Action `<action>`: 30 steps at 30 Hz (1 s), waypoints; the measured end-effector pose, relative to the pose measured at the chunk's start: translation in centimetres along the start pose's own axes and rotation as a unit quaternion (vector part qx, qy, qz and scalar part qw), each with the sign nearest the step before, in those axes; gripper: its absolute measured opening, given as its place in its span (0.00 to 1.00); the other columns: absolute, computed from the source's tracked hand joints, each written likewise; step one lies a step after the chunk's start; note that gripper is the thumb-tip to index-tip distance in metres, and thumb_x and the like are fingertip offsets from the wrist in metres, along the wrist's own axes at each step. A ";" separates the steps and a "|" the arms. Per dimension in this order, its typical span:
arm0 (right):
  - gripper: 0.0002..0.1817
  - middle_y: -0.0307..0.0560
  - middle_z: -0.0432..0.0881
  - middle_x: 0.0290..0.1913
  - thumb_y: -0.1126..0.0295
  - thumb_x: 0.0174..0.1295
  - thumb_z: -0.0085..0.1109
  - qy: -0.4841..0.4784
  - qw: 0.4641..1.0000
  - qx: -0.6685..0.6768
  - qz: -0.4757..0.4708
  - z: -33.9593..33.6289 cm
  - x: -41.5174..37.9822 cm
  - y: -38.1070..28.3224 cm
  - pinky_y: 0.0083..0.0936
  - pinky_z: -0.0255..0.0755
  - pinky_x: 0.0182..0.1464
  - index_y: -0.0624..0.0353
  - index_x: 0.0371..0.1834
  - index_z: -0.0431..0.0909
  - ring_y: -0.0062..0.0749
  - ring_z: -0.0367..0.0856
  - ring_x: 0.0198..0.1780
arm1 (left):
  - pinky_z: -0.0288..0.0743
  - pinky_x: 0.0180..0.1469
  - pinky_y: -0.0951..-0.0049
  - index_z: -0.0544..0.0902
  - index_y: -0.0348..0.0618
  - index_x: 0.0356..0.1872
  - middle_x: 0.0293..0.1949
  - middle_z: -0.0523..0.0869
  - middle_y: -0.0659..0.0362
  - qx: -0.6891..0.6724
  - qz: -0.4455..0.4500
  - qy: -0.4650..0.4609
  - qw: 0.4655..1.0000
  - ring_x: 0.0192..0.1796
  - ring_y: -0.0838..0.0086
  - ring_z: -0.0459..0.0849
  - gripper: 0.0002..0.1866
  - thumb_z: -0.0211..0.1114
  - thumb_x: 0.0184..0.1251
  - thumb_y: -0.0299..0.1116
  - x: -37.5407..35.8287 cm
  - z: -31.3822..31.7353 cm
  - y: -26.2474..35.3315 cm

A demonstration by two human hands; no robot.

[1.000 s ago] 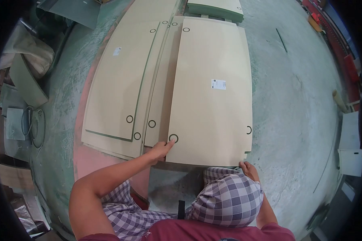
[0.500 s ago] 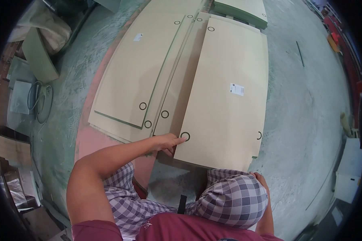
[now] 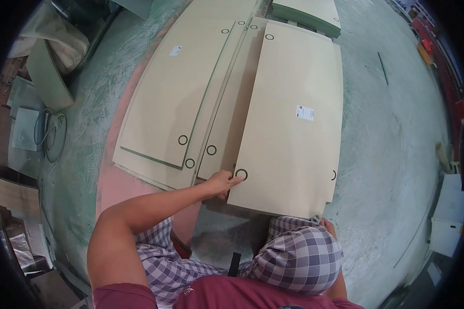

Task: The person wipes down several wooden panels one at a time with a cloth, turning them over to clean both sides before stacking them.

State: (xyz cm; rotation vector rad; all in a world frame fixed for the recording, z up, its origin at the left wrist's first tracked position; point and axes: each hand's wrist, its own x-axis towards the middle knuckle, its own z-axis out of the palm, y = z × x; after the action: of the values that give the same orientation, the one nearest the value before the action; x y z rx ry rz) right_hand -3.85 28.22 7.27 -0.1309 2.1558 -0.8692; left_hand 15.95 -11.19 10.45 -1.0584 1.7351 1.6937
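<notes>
And here we see a short-sleeved maroon shirt (image 3: pixel 227 293), a small pale mark (image 3: pixel 188 290) showing on its front; below it, loose checked trousers (image 3: pixel 299 257) in greyish purple and white, the squares bold and regular, with a narrow dark strap (image 3: pixel 234 264) at the waist, and both hands bare.
</notes>
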 end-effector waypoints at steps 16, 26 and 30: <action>0.23 0.53 0.78 0.23 0.52 0.57 0.46 -0.065 0.919 -0.387 -0.029 -4.8 -1.2 -4.0 0.33 0.69 0.33 0.65 0.29 0.78 0.39 0.79 0.29 | 0.77 0.26 0.70 0.74 0.28 0.32 0.28 0.80 0.50 0.071 0.088 0.016 0.993 0.25 0.68 0.82 0.31 0.53 0.63 0.56 1.6 -0.7 2.1; 0.20 0.53 0.82 0.39 0.58 0.53 0.58 0.122 0.884 -0.433 -0.122 -5.4 -5.4 -27.0 0.33 0.72 0.44 0.60 0.44 0.78 0.47 0.80 0.42 | 0.78 0.27 0.73 0.75 0.31 0.37 0.33 0.82 0.49 0.120 0.096 -0.009 0.988 0.29 0.70 0.82 0.27 0.50 0.65 0.53 0.2 -9.3 5.9; 0.19 0.55 0.76 0.44 0.61 0.55 0.56 0.243 0.865 -0.268 -0.347 -3.6 6.7 -34.6 0.33 0.69 0.49 0.59 0.48 0.76 0.46 0.75 0.48 | 0.78 0.33 0.73 0.74 0.34 0.40 0.36 0.81 0.51 0.019 0.102 0.007 0.995 0.34 0.71 0.82 0.22 0.50 0.66 0.47 2.5 -12.3 6.6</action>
State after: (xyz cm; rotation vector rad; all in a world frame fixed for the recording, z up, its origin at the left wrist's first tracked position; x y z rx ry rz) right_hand -17.29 1.46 26.22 -1.1372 2.8413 -0.6856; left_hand 11.34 -24.18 13.74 -0.9039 1.9334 1.7684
